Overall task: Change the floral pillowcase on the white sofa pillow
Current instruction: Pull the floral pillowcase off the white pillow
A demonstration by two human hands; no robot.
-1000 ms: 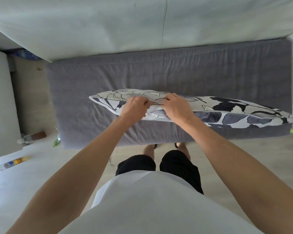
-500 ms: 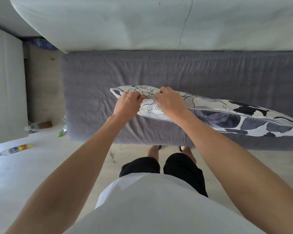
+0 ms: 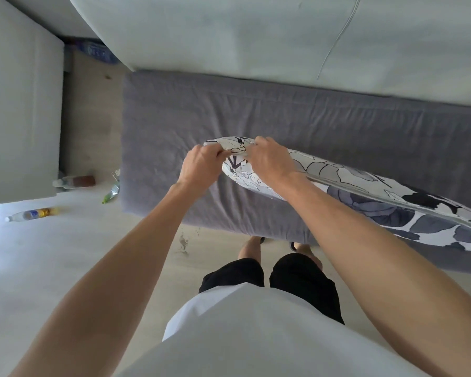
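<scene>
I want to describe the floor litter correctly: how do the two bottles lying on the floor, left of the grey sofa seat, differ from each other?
The clear bottle has a blue and yellow label; the brown-banded bottle shows a dark brown part instead. The clear bottle lies out on the open pale floor; the brown-banded bottle lies further back, against the white block. Both lie on their sides, untouched by either hand.

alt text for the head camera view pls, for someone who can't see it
A person's left hand and right hand pinch the end of a floral pillow lying on a grey sofa seat. Two bottles lie on the pale floor at left.
</scene>
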